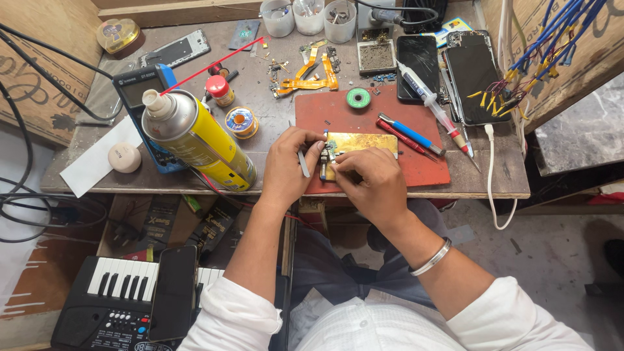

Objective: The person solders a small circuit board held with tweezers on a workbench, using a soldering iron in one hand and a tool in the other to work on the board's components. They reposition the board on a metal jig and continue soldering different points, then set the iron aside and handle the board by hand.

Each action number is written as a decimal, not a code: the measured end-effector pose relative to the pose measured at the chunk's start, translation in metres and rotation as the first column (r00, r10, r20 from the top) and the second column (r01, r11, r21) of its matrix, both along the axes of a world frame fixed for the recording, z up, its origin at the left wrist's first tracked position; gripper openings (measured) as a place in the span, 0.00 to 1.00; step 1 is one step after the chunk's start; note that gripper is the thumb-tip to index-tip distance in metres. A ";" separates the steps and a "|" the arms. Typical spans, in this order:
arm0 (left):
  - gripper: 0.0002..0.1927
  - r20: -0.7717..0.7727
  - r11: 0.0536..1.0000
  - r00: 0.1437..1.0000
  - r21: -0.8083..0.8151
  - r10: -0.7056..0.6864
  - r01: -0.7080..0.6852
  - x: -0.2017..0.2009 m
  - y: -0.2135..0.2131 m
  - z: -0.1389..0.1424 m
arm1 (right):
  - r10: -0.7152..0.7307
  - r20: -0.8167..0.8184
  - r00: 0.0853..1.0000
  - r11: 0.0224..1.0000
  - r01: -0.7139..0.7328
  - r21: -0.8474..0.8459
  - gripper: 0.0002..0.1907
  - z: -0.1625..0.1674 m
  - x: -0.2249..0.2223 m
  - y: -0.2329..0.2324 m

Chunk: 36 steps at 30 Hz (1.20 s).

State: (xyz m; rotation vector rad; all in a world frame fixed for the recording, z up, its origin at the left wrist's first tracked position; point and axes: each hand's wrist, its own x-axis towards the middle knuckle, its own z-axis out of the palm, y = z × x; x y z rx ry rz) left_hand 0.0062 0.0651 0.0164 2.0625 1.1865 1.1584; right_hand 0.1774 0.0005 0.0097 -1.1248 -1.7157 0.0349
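Pinching a small circuit board (327, 155), right hand (370, 182) closed.

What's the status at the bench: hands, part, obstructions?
Left hand holds tweezers. Right hand pins small circuit board on red mat. Spray can close left.

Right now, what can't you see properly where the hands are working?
- Head view: the small part at the circuit board is too tiny to identify, partly covered by the right hand.
- The tweezers tip hides under the left hand.
- The white cups are cut off by the top edge.
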 end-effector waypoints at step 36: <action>0.12 0.018 0.989 0.989 -0.007 -0.150 0.150 -0.015 -0.015 0.014 | 0.028 0.024 0.999 1.000 -0.027 -0.015 0.07 0.002 -0.001 -0.001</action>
